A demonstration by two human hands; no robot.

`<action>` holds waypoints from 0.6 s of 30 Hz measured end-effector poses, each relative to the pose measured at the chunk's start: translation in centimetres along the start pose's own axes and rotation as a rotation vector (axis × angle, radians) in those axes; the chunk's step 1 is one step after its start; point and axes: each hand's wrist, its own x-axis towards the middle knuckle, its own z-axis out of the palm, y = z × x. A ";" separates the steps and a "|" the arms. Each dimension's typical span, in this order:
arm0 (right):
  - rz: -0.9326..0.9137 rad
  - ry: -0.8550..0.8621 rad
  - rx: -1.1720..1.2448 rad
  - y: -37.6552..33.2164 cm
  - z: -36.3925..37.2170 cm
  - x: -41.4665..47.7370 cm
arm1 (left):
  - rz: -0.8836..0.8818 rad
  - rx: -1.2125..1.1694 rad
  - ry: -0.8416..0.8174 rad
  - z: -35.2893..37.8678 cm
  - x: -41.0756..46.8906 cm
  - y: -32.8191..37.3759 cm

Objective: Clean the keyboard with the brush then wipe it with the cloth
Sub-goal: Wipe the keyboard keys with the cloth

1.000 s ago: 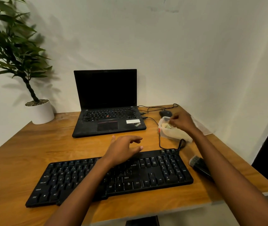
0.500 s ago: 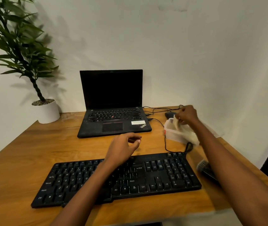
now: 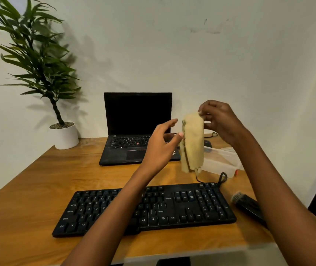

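Legible writing: only the keycaps of the black keyboard (image 3: pixel 172 208), white legends "Ctrl", "Alt", "Shift", "Enter", letters Q, W, E, R. The black laptop (image 3: pixel 138 120) beyond the left hand has a dark screen and a red pointing nub among its keys; the mark on its palm rest is too small to read. The right hand (image 3: pixel 218 120) is raised, thumb and fingertips pinching the top corner of a pale yellow cloth (image 3: pixel 192 143). The cloth hangs folded, long axis vertical, ragged lower edge pointing down at the desk (image 3: pixel 28 198). The left hand (image 3: pixel 161 144) is held up just left of the cloth, fingers spread and relaxed, holding nothing; its thumb tip is at the cloth's edge, contact unclear. The keyboard lies below both hands, under the left forearm, long axis left to right, number-pad end toward the right forearm. A black brush (image 3: pixel 248 205) lies on the desk beside that end, bristles pointing away from the person, handle passing under the right forearm. A clear plastic container (image 3: pixel 222 160) sits below the right hand, behind the cloth.
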 end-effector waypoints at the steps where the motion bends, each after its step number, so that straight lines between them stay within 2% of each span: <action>1: -0.004 -0.032 0.006 0.1 0.7 -0.8 | -0.014 -0.017 -0.008 -0.1 -0.1 0.2; 3: -0.020 -0.063 0.003 0.5 2.0 -2.3 | -0.032 -0.011 -0.009 -0.4 -0.3 0.0; 7: -0.068 -0.019 -0.057 1.3 3.4 -4.2 | -0.044 -0.030 0.019 -1.3 -1.1 -0.3; 11: -0.069 -0.047 -0.254 1.9 3.7 -4.8 | -0.052 -0.082 -0.005 -2.3 -1.5 -0.3; 13: -0.113 -0.072 -0.431 2.1 3.9 -4.9 | -0.052 -0.079 -0.013 -2.8 -1.5 -0.3; 16: -0.131 -0.152 -0.632 2.3 3.7 -5.1 | -0.063 -0.087 -0.055 -3.3 -1.5 -0.4; 18: -0.041 -0.256 -0.574 2.3 3.5 -5.3 | -0.031 -0.073 -0.114 -3.5 -1.6 -0.7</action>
